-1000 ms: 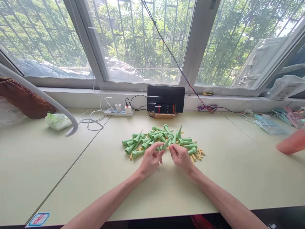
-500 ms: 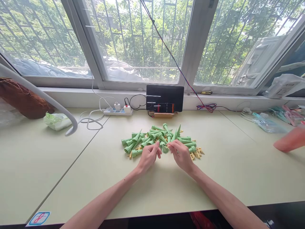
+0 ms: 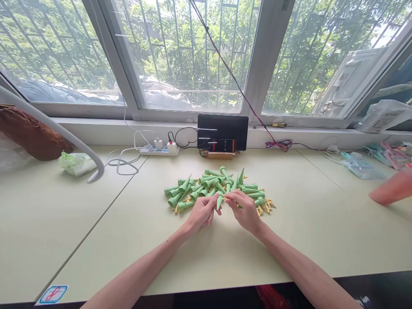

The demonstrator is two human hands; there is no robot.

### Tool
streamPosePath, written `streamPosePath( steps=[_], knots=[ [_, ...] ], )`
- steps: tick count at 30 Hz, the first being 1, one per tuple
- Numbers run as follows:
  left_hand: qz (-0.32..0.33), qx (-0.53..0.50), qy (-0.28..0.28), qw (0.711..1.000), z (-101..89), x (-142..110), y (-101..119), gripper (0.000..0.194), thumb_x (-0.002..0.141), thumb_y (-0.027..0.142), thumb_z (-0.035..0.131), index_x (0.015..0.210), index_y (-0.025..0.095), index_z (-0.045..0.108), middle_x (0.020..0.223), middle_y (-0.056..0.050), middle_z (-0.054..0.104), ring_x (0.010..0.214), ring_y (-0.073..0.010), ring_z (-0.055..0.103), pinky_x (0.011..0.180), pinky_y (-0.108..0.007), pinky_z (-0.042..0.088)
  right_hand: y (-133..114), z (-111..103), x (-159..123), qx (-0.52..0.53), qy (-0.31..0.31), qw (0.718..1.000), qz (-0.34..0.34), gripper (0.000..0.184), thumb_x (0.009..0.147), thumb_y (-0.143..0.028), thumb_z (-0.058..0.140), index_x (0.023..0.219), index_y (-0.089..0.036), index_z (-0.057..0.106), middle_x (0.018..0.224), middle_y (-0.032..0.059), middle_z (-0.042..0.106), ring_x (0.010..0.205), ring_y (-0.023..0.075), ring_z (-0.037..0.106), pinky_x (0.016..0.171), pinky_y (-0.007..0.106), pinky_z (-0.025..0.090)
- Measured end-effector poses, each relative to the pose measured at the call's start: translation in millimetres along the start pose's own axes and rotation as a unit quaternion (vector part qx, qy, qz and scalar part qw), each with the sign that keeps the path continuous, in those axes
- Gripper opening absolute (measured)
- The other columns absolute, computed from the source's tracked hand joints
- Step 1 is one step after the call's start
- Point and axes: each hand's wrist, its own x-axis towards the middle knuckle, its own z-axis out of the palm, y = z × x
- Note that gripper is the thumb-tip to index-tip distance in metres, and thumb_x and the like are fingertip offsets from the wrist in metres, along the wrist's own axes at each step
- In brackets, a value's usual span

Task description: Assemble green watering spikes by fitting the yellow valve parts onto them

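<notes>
In the head view my left hand (image 3: 202, 210) is closed on a green plastic watering spike (image 3: 220, 201), its pointed end aimed down toward me. My right hand (image 3: 243, 207) pinches a small yellow peg (image 3: 224, 198) at the upper right side of that spike; how far the peg sits in it is hidden by my fingers. Just beyond both hands lies a heap of green watering spikes (image 3: 206, 182), some standing point up. Loose yellow pegs (image 3: 265, 208) are scattered at the heap's right edge and a few stick out at its left.
A phone (image 3: 222, 146) leans on a dark tablet (image 3: 222, 128) behind the heap. To the left are a power strip (image 3: 159, 151), a green-white packet (image 3: 77, 164) and a curved white tube (image 3: 96, 169). A reddish cup-like object (image 3: 391, 189) lies far right.
My left hand has turned the green spike from tip up to tip down. My right hand has moved slightly left, bringing the yellow peg to the spike's side.
</notes>
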Motion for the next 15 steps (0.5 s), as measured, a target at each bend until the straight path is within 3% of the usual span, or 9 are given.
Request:
streamPosePath(
  steps=[3, 15],
  knots=[
    [-0.024, -0.044, -0.029, 0.998, -1.7, 0.6, 1.0, 0.054, 0.09, 0.062, 0.049, 0.068, 0.015, 0.064, 0.034, 0.005, 0.044, 0.027, -0.0066, 0.032, 0.036, -0.021, 0.027, 0.9, 0.7, -1.7, 0.009, -0.006, 1.0, 0.012, 0.013, 0.096, -0.02, 0.055, 0.103, -0.021, 0.067, 0.088, 0.0064, 0.067, 0.072, 0.0162, 0.063, 0.058, 0.027, 0.052],
    [0.049, -0.057, 0.0, 0.997, -3.9, 3.1, -2.0, 0.041, 0.09, 0.057, 0.054, 0.082, 0.017, 0.058, 0.037, 0.008, 0.045, 0.029, -0.0067, 0.032, 0.037, -0.021, 0.024, -1.6, 2.0, -2.0, 0.018, -0.004, 0.998, 0.054, 0.016, 0.096, -0.032, 0.057, 0.103, -0.02, 0.064, 0.088, 0.0063, 0.069, 0.071, 0.0162, 0.066, 0.057, 0.026, 0.054]
  ],
)
